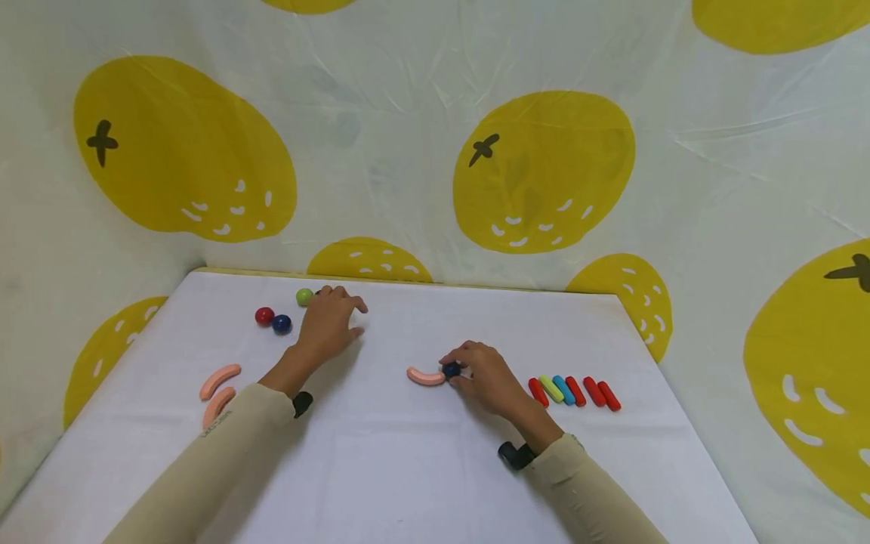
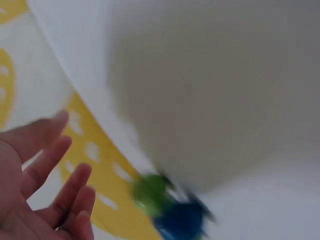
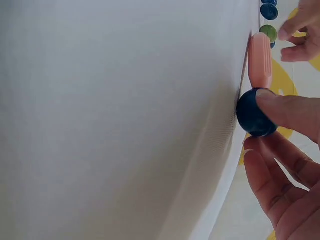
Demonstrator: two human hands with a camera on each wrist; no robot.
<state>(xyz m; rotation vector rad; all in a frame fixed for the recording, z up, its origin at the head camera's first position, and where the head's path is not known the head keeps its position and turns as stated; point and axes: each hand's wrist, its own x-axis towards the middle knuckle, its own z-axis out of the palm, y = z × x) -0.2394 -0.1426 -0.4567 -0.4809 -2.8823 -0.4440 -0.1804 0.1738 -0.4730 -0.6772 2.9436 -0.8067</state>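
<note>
My right hand [image 1: 485, 375] pinches a dark blue ball [image 3: 252, 114] between thumb and fingers, low over the white cloth. The ball is against the right end of a curved pink sausage-shaped piece [image 1: 426, 376]. At the back left, my left hand [image 1: 328, 326] is held with its fingers loosely spread and nothing in them. Close beside it is a green ball [image 1: 304, 297], and a dark ball [image 1: 318, 293] is mostly hidden behind the fingers. In the left wrist view the green ball [image 2: 151, 194] and a blue ball [image 2: 179, 220] look blurred.
A red ball [image 1: 264, 316] and a blue ball [image 1: 282, 325] lie left of the left hand. Two more pink curved pieces [image 1: 220, 381] are nearer the left sleeve. Several red, yellow-green and blue sticks [image 1: 574, 391] form a row at right. Fruit-print cloth [image 1: 401, 151] rises behind the table.
</note>
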